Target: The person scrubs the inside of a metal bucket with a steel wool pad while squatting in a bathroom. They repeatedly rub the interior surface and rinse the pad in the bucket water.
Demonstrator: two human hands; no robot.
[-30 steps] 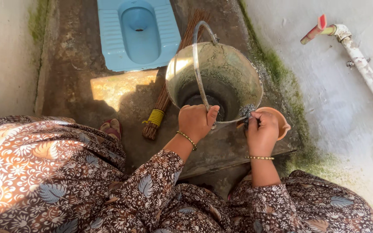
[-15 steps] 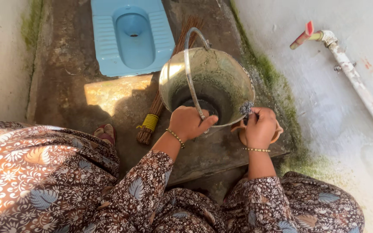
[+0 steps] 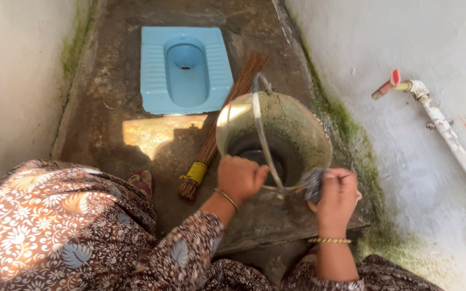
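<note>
**Hidden and cut-off parts, head view**

The right hand covers most of an orange bowl; only a sliver shows. The scrubber it grips is motion-blurred. The bucket bottom lies in shadow, contents unclear. The pipe runs off the right edge. A sandal is half hidden under patterned cloth.

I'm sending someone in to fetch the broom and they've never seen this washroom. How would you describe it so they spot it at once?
Start from the blue squat toilet pan set in the concrete floor. Just right of it, a bundle of thin brown sticks lies slanting beside the metal bucket. It is the only long, thin thing there, bound with a yellow band near its end.
</note>
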